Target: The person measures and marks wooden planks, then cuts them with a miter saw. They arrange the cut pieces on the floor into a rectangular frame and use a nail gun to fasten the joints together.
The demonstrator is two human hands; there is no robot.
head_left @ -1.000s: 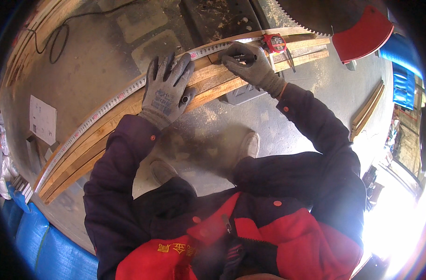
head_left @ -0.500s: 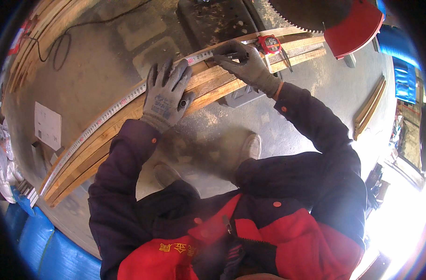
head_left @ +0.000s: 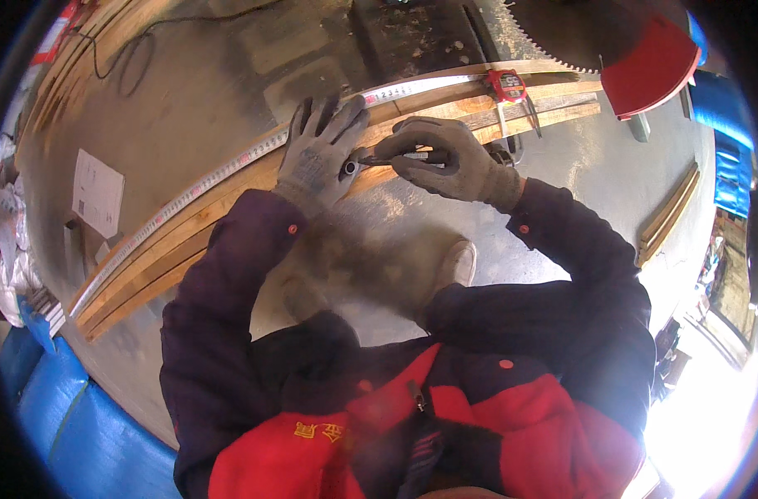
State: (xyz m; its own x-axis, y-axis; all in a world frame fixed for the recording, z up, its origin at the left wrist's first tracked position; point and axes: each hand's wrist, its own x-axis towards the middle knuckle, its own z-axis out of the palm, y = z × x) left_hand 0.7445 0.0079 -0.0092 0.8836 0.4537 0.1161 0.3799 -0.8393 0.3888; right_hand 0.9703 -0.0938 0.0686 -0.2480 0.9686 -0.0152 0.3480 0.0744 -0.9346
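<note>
My left hand (head_left: 317,162), in a grey glove, lies with fingers stretched over several long wooden strips (head_left: 179,249). Near its thumb it holds a small dark hollow cap (head_left: 351,168). A tape measure blade (head_left: 217,175) runs along the far strip, partly under the left fingers. Its red case (head_left: 507,85) sits at the right end of the strips. My gloved right hand (head_left: 462,166) is closed around a dark marker (head_left: 419,155). The marker's front end points at the cap, close to the left thumb; whether they touch I cannot tell.
At the upper right is a toothed circular saw blade (head_left: 562,29) with a red guard (head_left: 652,75). A white paper sheet (head_left: 97,193) lies on the left. More wood strips (head_left: 668,214) lie at right. A black cable (head_left: 150,37) curls at upper left.
My right hand has come back from the tape blade toward my left hand, bringing the marker beside the cap. The left hand stays on the strips; the whole view has shifted slightly.
</note>
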